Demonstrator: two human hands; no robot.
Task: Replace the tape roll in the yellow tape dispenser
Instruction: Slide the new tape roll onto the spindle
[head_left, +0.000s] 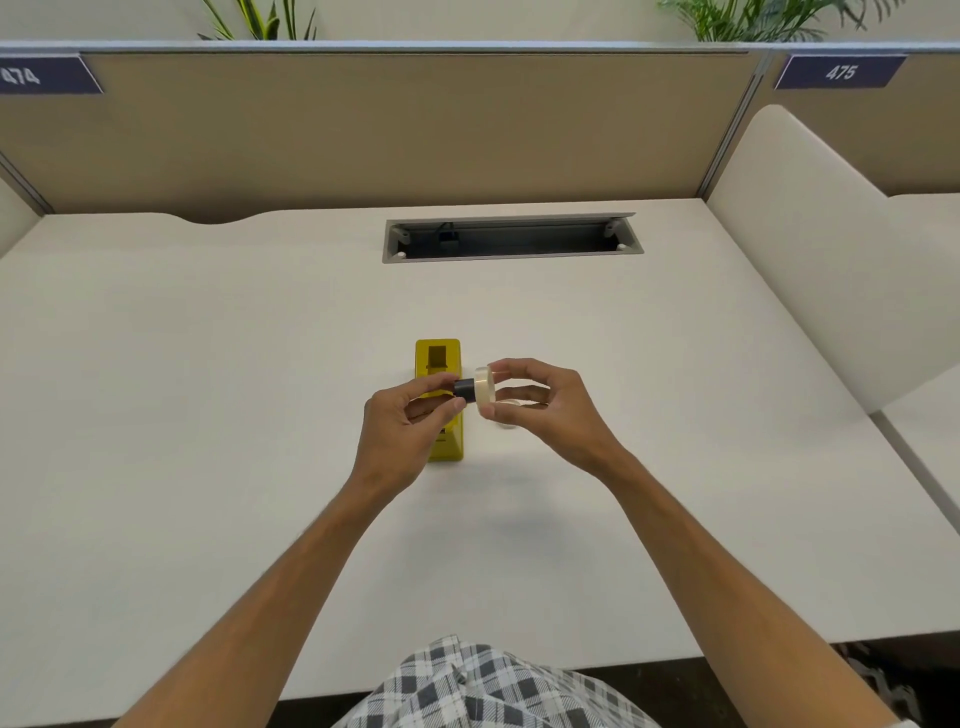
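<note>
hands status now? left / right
Left hand: pinching the short black cylindrical core.
Right hand: pinching the pale translucent tape roll by its rim.

Yellow tape dispenser (439, 364) lies on the white desk, long axis running 12 to 6 o'clock, roll bay open on top. Pale translucent tape roll (482, 389) held in the air at the dispenser's 3 o'clock, on edge, with a black core hub (465, 389) at its 9 o'clock face. A second pale ring (508, 402), mostly hidden, lies on the desk at the roll's 4 o'clock.
</note>
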